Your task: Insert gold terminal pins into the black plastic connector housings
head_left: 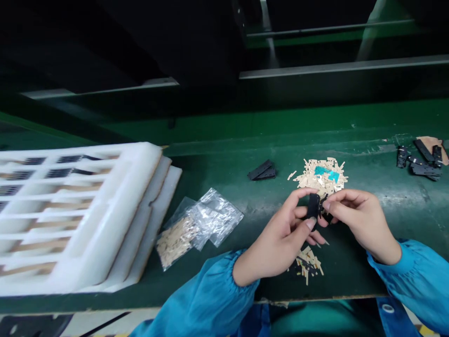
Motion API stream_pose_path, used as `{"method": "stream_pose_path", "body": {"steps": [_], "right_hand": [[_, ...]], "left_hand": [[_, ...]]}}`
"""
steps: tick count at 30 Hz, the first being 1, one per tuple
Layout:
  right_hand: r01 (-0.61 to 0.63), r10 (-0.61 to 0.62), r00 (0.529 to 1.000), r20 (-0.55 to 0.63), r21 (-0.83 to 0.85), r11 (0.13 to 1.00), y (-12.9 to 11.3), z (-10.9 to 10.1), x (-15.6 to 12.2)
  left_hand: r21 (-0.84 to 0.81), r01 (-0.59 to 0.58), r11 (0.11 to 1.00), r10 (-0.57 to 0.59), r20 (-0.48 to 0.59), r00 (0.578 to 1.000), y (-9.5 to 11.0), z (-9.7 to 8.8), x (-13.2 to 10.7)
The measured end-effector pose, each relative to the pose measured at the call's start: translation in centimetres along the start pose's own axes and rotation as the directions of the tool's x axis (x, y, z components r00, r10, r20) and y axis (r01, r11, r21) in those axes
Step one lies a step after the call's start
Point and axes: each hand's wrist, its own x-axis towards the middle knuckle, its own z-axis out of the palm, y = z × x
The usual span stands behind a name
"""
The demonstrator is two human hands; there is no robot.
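Note:
My left hand [280, 238] is closed on a small flat black plastic part [313, 206], pinched between thumb and fingers. Against the right side of that part, my right hand [354, 210] has its thumb and forefinger pressed together; what they grip is small, dark and partly hidden. Just beyond the hands lies a heap of small cream-coloured flat pieces [312, 173] with a shiny blue strip [327, 173] on top. Below the hands is a smaller pile of similar cream pieces [310, 264], some with dark bits.
White foam trays [140, 201] are stacked at the left, with parts in the top one's slots. Clear plastic bags [219, 217], one with cream pieces inside, lie beside them. Black parts [263, 171] rest behind the hands; several more black parts [424, 164] lie far right.

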Motion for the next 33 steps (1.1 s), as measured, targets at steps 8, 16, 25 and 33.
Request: {"method": "stream_pose_path", "body": {"steps": [8,16,25,33], "right_hand": [[0.018,-0.018,1.0,0.0,-0.033,0.999,-0.04,0.0,-0.31],[0.012,-0.012,1.0,-0.008,-0.069,0.998,0.03,0.02,-0.37],[0.013,-0.015,1.0,-0.024,-0.075,0.997,-0.2,0.18,-0.4],[-0.012,0.01,1.0,-0.016,-0.076,0.997,-0.19,0.27,-0.35]], "left_hand": [[0.067,-0.014,0.998,0.014,-0.008,1.0,0.38,0.47,-0.38],[0.089,-0.009,0.996,0.011,-0.023,1.0,0.41,0.41,-0.44],[0.133,-0.008,0.991,0.011,-0.02,1.0,0.62,0.37,-0.64],[0.173,-0.027,0.985,0.031,-0.021,0.999,0.37,0.37,-0.62]]}}
